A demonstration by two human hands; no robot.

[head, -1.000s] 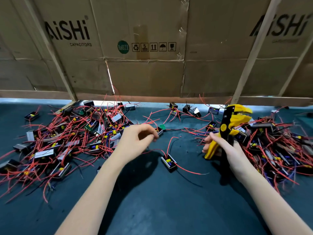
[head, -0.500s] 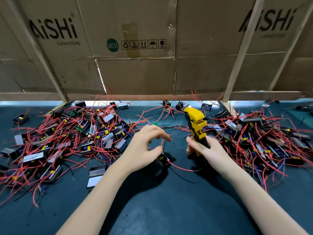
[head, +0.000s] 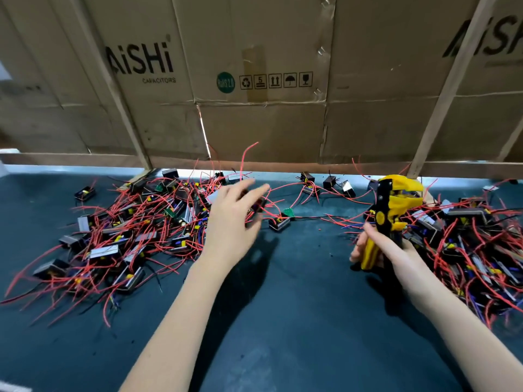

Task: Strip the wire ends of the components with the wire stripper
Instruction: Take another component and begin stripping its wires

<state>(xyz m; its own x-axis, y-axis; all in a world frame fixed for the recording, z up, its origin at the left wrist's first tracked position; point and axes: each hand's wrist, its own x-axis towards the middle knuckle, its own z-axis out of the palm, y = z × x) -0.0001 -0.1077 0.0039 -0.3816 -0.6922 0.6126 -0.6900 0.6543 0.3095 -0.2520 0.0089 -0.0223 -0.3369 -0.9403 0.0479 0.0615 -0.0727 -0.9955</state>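
Note:
My right hand [head: 387, 250] grips the handles of the yellow and black wire stripper [head: 392, 205], held upright with its jaws at the top, over the mat to the right of centre. My left hand [head: 232, 216] hovers blurred at the right edge of the left pile, fingers stretched out. A dark component [head: 256, 207] sits right under those fingertips, its red wire [head: 246, 154] whipping upward. Whether the fingers still touch it cannot be made out. Another single component [head: 280, 223] lies on the mat just right of that hand.
A big tangle of red-wired components [head: 127, 230] covers the left of the dark green mat [head: 297, 321]. A second pile [head: 481, 244] fills the right. A few loose components [head: 329, 182] lie at the back. A cardboard wall [head: 268, 123] closes the far side.
My left hand lifted the component from the middle of the mat and swung it up toward the left pile, fingers opening. My right hand drew the stripper back to the right.

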